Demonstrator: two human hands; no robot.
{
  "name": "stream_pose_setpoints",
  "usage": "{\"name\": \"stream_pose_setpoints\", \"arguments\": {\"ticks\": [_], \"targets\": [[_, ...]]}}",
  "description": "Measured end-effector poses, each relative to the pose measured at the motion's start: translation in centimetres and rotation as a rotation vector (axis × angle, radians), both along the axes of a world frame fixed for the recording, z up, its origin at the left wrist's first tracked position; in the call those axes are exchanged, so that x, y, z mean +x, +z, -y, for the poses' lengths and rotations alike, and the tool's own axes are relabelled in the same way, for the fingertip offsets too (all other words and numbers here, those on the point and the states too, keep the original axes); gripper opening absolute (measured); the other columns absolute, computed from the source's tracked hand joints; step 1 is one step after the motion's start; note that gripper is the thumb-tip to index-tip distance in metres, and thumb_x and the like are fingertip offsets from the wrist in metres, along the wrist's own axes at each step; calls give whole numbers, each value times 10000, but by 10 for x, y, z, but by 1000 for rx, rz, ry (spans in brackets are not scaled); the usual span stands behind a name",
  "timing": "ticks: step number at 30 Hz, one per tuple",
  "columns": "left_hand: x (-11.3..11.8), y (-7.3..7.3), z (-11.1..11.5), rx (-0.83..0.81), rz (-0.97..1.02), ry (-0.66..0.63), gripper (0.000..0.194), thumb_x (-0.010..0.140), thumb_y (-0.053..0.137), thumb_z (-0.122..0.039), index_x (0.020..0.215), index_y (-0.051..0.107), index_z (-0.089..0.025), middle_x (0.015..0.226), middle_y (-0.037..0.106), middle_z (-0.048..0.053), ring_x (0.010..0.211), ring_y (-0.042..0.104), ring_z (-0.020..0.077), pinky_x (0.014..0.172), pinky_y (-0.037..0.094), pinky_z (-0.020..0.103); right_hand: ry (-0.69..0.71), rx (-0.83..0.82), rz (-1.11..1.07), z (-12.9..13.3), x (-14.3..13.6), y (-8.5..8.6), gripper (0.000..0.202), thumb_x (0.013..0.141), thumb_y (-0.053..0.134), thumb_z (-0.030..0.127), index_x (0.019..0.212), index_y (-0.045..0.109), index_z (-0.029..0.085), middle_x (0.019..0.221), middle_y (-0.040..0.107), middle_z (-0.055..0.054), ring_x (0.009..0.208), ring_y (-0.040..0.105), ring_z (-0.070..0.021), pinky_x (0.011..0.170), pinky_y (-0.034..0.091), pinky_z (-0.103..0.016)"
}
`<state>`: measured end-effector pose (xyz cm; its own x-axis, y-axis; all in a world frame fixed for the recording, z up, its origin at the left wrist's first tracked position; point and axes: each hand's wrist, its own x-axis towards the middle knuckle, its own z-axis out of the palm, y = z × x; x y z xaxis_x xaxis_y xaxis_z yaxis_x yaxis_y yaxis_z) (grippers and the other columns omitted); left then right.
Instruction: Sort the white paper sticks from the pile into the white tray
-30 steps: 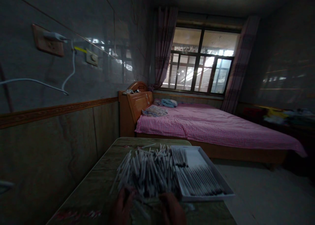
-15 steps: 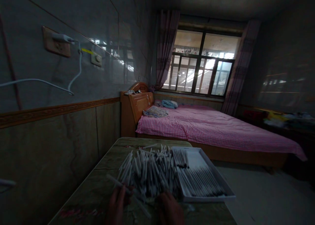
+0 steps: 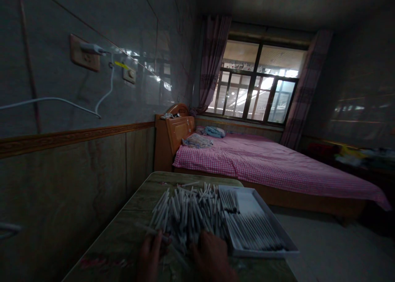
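At the table's near side, my left hand (image 3: 150,253) pinches a thin, pale pen-like stick (image 3: 151,230), blurred and pointing up to the left. My right hand (image 3: 212,253) is at the near edge of a heap of white sticks (image 3: 188,208). Its fingers curl down among them, and whatever they grip is hidden. Right of the heap lies a shallow white box (image 3: 274,220). Inside it, slim white sticks with dark ends (image 3: 253,230) form a neat slanted row, with a smaller group behind them.
The table (image 3: 129,216) has a pale rim and a patterned top. A bed (image 3: 262,162) with a pink checked cover stands beyond it. On the left, a tiled wall carries a socket (image 3: 84,53) with a charger and white cable (image 3: 106,94). Floor (image 3: 311,232) shows at the right.
My right hand has moved forward and slightly left into the heap's near edge. My left hand still holds the stick, shifted slightly right. The whole view has shifted slightly.
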<state>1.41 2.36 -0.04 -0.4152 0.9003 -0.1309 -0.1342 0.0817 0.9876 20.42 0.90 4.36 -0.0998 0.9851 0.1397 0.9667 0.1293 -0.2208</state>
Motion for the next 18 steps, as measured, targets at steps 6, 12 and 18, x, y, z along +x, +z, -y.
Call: {"name": "stream_pose_setpoints", "arguments": {"ticks": [6,12,18], "targets": [[3,9,3,-9,84,-9,143,745,586,-419,680,634,-301,649,750,19,668,736,262,638,587,356,-14,32,84,-2,-6,-11,149,860,616,223,861,765,233,852,802,-97,804,774,-298,607,493,-307],[2,15,5,22,80,-6,94,719,653,-368,642,646,-314,625,742,2,689,734,280,669,605,374,19,175,63,-3,10,-27,158,802,612,148,757,722,252,731,782,-58,691,767,-270,497,376,-259],[3,13,5,16,90,-29,136,777,617,-316,652,671,-309,664,755,11,735,746,274,710,604,367,117,331,-71,-2,18,-56,182,809,586,105,889,657,252,833,742,-9,727,732,-189,565,392,-223]]}}
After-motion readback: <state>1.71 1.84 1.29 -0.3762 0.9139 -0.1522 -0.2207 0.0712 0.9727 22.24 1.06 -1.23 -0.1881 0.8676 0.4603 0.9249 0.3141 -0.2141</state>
